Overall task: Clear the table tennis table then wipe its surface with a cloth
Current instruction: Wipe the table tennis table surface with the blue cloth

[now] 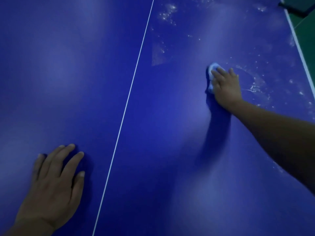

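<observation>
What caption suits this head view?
Right hand presses cloth on smudged blue table; left hand rests flat.

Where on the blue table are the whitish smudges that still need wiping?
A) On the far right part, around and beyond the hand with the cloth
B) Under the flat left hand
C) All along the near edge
A: the whitish smudges lie around and beyond the right hand, which presses the cloth on the table; none show by the left hand.
</observation>
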`<state>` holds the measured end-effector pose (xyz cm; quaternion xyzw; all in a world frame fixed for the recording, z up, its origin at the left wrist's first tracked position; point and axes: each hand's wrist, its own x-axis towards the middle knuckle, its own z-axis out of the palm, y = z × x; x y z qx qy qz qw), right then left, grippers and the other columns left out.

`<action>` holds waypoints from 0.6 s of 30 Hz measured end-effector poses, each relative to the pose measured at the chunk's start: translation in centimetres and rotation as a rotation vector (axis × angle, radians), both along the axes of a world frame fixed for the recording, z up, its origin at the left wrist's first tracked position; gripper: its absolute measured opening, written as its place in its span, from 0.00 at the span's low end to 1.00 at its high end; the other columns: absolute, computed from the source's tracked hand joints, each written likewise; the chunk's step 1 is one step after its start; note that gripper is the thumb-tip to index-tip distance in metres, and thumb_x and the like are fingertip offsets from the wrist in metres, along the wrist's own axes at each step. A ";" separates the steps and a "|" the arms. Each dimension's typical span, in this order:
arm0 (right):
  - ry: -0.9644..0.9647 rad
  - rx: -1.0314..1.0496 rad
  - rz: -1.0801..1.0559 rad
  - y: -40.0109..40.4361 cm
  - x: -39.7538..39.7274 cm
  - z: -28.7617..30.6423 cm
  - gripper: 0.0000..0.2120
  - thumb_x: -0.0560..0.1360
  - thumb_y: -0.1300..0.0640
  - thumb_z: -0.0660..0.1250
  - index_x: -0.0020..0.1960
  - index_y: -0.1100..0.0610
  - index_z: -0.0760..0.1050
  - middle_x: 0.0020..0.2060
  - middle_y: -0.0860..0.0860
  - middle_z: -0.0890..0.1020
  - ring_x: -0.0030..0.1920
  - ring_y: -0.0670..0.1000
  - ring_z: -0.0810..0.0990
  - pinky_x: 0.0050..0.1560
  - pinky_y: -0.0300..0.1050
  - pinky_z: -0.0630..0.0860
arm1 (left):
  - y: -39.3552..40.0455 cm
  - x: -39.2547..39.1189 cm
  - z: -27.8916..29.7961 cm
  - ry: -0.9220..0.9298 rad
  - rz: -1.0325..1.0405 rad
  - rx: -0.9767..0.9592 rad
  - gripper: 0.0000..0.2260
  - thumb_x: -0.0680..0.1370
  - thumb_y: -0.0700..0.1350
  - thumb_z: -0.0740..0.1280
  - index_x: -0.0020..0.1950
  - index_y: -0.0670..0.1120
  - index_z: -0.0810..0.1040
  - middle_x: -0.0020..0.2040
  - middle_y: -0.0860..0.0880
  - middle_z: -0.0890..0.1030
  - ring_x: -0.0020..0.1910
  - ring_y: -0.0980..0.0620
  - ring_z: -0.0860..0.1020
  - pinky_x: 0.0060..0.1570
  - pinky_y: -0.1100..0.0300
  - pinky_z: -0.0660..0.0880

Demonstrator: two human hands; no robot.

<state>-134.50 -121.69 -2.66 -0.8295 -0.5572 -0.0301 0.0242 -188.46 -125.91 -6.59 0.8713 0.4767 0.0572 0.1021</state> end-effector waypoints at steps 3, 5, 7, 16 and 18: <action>0.014 0.046 0.010 -1.6 -3.8 -2.0 0.22 0.84 0.53 0.52 0.72 0.60 0.72 0.73 0.58 0.70 0.72 0.71 0.62 0.68 0.67 0.61 | 0.1 -0.2 -0.3 0.022 -0.008 -0.003 0.26 0.80 0.55 0.51 0.67 0.40 0.74 0.73 0.41 0.67 0.74 0.38 0.64 0.72 0.33 0.55; 0.104 0.062 0.141 -3.9 -6.6 -2.8 0.24 0.84 0.49 0.51 0.71 0.60 0.74 0.72 0.58 0.72 0.73 0.68 0.64 0.72 0.65 0.60 | 0.1 -0.2 -0.3 0.031 -0.005 -0.011 0.28 0.81 0.57 0.47 0.68 0.40 0.73 0.73 0.41 0.67 0.74 0.38 0.64 0.72 0.33 0.56; 0.148 0.097 0.126 -5.7 -7.6 -2.5 0.22 0.84 0.48 0.57 0.70 0.60 0.74 0.73 0.59 0.70 0.74 0.65 0.65 0.75 0.60 0.57 | 0.2 -0.2 -0.2 0.033 -0.010 -0.010 0.29 0.82 0.58 0.47 0.68 0.40 0.73 0.73 0.41 0.67 0.74 0.38 0.64 0.71 0.32 0.57; 0.282 -0.165 0.635 -13.9 -13.8 0.6 0.40 0.74 0.36 0.66 0.74 0.64 0.66 0.75 0.60 0.64 0.76 0.64 0.61 0.75 0.61 0.60 | 0.0 -0.2 -0.2 0.005 -0.002 0.012 0.27 0.81 0.57 0.48 0.67 0.41 0.73 0.72 0.41 0.68 0.73 0.37 0.65 0.71 0.32 0.57; 0.345 -0.234 0.665 -14.7 -14.6 1.3 0.38 0.73 0.42 0.72 0.75 0.62 0.66 0.76 0.59 0.62 0.76 0.66 0.58 0.73 0.61 0.61 | 0.0 -0.1 0.0 0.006 -0.004 0.012 0.27 0.82 0.57 0.48 0.67 0.41 0.73 0.72 0.41 0.68 0.73 0.37 0.65 0.71 0.32 0.57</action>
